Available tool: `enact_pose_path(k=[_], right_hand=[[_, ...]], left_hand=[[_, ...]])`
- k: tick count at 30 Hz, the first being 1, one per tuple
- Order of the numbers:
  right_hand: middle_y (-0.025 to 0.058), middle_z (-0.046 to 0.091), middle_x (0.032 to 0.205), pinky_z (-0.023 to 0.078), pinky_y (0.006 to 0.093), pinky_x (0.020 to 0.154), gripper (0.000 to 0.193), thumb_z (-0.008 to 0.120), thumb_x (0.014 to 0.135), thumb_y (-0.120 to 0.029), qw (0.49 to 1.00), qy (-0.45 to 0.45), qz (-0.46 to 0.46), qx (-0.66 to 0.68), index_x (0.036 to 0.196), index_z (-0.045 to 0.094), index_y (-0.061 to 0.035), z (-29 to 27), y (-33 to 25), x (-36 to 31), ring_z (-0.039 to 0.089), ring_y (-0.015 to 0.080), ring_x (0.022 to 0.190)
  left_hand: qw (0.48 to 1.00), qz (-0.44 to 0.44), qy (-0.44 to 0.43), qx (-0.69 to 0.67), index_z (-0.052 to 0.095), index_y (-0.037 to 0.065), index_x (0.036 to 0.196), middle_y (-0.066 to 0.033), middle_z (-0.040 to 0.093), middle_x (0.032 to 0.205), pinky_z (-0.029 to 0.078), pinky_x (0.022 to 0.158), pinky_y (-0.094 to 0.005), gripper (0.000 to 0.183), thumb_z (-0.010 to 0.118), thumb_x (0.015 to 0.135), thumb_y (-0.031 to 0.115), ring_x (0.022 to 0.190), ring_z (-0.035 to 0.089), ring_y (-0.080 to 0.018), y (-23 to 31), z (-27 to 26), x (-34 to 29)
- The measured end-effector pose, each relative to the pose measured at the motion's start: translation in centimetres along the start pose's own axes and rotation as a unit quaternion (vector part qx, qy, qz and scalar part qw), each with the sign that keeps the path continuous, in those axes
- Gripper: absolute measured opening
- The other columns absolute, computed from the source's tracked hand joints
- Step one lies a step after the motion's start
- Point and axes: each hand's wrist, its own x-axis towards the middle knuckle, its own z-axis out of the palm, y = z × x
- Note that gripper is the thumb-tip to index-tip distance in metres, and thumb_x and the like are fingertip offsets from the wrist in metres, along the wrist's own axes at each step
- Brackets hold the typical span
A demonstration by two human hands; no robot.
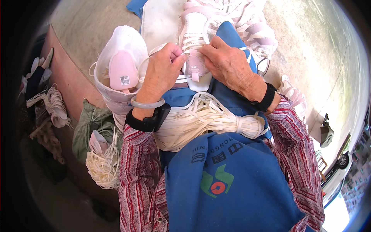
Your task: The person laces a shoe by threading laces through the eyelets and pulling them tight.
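Observation:
A pink and white sneaker [193, 23] lies in front of me, its heel tab toward me. White shoelace [192, 40] crosses its tongue in rows. My left hand [164, 69] pinches the lace at the shoe's left side, and a loop of lace hangs beside those fingers. At the right side of the opening, my right hand [230, 65] has thumb and forefinger closed on the lace; its fingertips are partly hidden. Across my lap, below both hands, rests a thick tied bundle of cream laces [208, 120] on a blue apron [235, 181].
Left of my hands stands a white shoe [112, 92] with a pink insole [123, 71]. Several pink and white sneakers [255, 29] are piled at the upper right. A green sack [87, 121] and a ball of laces [101, 168] sit by my left arm, near a pinkish ledge [67, 73].

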Motion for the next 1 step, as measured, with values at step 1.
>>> enact_pose_path(k=[1], right_hand=[[0.0114,0.053,0.085,0.052,0.0400,0.052,0.014,0.064,0.081,-0.015,1.000,-0.001,-0.001,0.001,0.085,0.054,-0.0059,0.11,0.04,0.03,0.064,0.0322,0.067]], left_hand=[[1.000,-0.002,-0.008,0.007,0.058,0.001,0.094,-0.0077,0.064,0.075,0.050,0.063,-0.0280,0.019,0.066,0.088,0.017,0.069,0.063,-0.0146,0.27,-0.28,-0.03]])
